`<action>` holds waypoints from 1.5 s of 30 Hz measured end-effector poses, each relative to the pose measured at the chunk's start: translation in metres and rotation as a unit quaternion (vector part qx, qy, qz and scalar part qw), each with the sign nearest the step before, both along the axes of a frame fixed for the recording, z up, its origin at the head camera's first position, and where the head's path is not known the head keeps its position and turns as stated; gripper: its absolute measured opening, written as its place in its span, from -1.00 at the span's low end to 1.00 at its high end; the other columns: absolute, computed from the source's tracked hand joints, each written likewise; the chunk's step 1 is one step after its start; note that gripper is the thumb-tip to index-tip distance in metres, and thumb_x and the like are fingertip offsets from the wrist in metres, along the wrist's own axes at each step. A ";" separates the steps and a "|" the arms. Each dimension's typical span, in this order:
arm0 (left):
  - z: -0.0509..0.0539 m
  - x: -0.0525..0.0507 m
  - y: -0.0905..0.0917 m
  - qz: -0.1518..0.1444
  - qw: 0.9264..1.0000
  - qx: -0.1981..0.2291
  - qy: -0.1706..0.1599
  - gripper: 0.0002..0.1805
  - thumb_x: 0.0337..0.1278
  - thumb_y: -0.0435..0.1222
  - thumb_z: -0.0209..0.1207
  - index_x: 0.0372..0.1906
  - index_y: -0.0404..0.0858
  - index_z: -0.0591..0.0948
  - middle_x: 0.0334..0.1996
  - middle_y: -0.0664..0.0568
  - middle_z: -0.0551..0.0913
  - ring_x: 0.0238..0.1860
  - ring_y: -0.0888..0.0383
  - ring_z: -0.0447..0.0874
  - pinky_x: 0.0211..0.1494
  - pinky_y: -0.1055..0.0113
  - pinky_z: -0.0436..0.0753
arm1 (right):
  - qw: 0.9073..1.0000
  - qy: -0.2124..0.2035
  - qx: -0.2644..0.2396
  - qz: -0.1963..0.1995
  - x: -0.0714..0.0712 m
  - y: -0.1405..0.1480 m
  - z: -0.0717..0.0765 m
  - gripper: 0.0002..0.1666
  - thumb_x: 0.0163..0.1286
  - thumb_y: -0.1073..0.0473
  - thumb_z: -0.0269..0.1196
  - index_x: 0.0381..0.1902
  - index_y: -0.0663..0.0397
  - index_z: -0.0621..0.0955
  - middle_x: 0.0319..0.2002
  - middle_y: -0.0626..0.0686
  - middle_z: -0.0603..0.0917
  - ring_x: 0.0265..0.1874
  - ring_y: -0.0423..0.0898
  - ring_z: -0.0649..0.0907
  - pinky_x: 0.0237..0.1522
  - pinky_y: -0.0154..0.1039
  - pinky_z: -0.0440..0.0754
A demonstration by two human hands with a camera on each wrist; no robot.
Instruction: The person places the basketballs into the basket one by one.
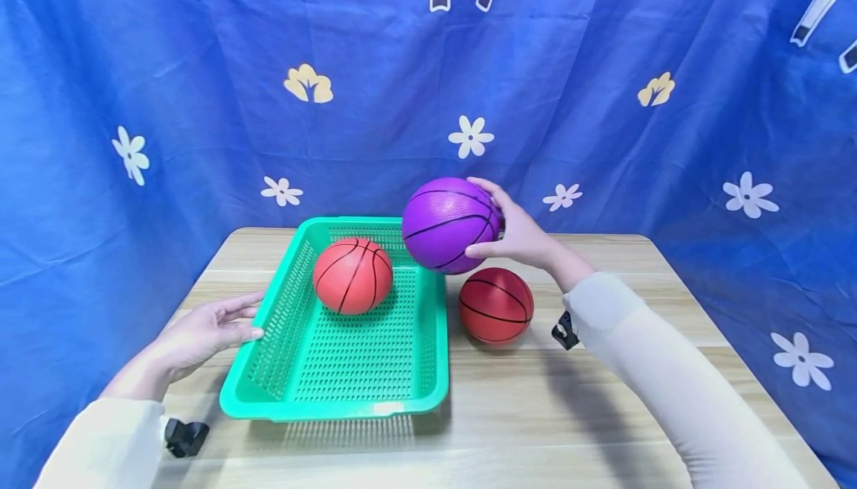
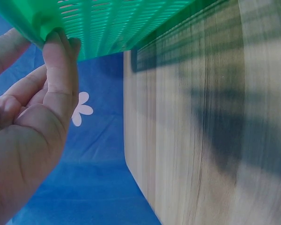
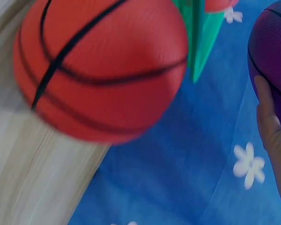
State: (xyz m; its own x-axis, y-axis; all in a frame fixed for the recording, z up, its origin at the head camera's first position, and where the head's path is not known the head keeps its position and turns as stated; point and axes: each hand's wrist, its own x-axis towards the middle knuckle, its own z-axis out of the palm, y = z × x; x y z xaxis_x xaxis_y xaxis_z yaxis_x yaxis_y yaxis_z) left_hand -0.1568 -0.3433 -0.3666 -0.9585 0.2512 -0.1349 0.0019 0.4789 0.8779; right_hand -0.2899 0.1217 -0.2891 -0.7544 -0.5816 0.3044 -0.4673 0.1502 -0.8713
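Note:
A purple basketball (image 1: 450, 225) is up in the air over the right far part of the green plastic basket (image 1: 438, 340). My right hand (image 1: 512, 232) grips it from the right, thumb low and fingers over the top; only part of this hold shows in the right wrist view. An orange-red basketball (image 1: 352, 276) lies inside the basket, toward its far left. Another red basketball (image 1: 496, 306) rests on the table just outside the basket's right wall. With bent fingers, my left hand (image 1: 204, 333) holds the basket's left rim, also seen in the left wrist view.
The basket stands on a wood-grain table (image 1: 535, 414), left of its middle. Behind and beside the table hangs a blue curtain (image 1: 375, 132) with white flowers. Small black devices (image 1: 565, 331) are worn at both wrists.

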 end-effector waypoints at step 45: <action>0.002 0.001 0.003 0.006 1.000 -0.013 -0.004 -0.19 0.27 -0.21 0.18 0.43 -0.49 0.06 0.30 -0.43 0.22 0.23 -0.17 0.33 0.00 0.38 0.56 | 0.953 -0.096 0.182 0.221 0.050 -0.165 -0.030 0.11 -0.04 0.07 0.54 0.39 -0.29 0.16 0.09 -0.16 0.41 0.02 -0.23 0.48 -0.13 -0.31 0.60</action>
